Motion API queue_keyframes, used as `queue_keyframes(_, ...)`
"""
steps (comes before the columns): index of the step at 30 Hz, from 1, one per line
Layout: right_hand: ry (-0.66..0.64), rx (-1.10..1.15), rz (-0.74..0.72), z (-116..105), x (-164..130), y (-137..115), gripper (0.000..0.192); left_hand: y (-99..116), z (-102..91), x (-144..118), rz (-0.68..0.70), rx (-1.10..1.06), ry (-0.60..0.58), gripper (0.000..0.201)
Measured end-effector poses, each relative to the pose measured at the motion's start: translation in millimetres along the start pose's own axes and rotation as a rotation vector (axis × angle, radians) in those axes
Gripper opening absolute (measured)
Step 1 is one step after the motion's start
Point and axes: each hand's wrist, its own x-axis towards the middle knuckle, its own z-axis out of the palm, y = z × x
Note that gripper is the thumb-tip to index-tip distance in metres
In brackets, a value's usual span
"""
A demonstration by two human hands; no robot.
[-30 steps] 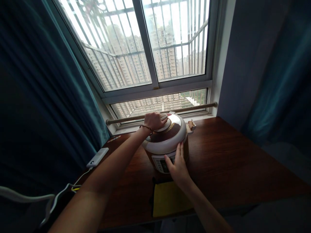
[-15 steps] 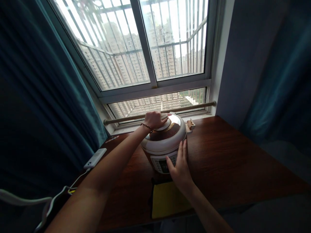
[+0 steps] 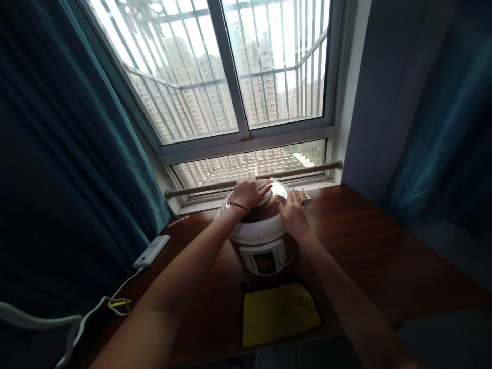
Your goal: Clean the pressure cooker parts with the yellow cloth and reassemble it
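A round electric pressure cooker [image 3: 255, 230] with a white rim, brown lid and front control panel [image 3: 265, 259] stands on the wooden table. My left hand [image 3: 248, 195], a bracelet at its wrist, is closed over the handle in the middle of the lid; the palm hides most of that handle. My right hand [image 3: 294, 215] rests on the right side of the lid's rim, fingers stretched out and thumb apart. The lid sits on the cooker body.
A yellow cloth [image 3: 280, 315] with a dark edge lies in front of the cooker. On the left are a white power bank [image 3: 151, 251] and a white cable [image 3: 92, 310]. A horizontal rail [image 3: 323, 166] crosses the window behind, and a blue curtain [image 3: 115, 154] hangs at left.
My right hand has moved up from the cooker's front panel to the right of the lid's rim. The control panel shows more fully and the cooker has turned slightly. My left hand stays on the handle.
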Motion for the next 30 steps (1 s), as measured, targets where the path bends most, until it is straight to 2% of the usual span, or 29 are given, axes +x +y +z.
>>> queue_keyframes(6,-0.014,-0.009,-0.014,11.5,0.7,11.2,0.062,-3.2,0.4,1.8,0.039,-0.036,0.013,0.070)
queue_keyframes(14,-0.012,-0.045,-0.022,9.1,-0.2,11.2,0.061,-4.5,2.9,3.1,0.051,-0.032,0.032,0.070)
queue_keyframes(26,0.000,-0.025,-0.020,7.5,-5.4,8.6,0.056,-5.5,1.5,4.0,0.053,-0.029,-0.001,0.068)
queue_keyframes(30,-0.059,0.052,0.053,-0.6,4.6,9.7,0.050,-5.2,0.9,3.8,0.052,-0.023,-0.019,0.066)
